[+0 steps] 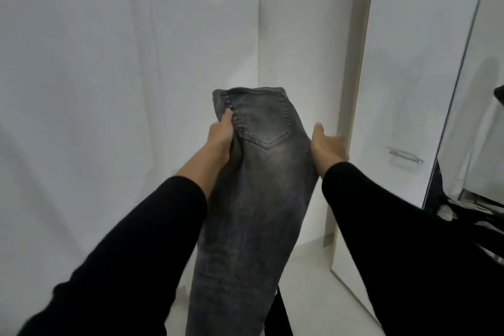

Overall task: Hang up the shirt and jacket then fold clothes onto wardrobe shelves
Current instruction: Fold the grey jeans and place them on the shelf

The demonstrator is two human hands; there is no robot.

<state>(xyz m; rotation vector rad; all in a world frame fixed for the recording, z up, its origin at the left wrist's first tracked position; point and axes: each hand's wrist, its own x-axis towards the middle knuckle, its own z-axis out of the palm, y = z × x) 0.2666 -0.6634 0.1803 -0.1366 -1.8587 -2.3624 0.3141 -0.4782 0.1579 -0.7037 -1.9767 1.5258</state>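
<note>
Jeans [253, 185], grey and folded lengthwise, are held up before white wardrobe doors [403, 63], gripped at each side by the left hand [221, 135] and right hand [328, 148].

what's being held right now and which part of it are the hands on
Grey jeans, held up near the waist end: the left hand grips the edge beside the back pocket, the right hand holds the opposite edge.

Two hands hold up grey jeans [253, 185] — pocket side showing. The left hand [220, 135] pinches one edge. The right hand [328, 148] grips the other, near a white door [403, 76].
</note>
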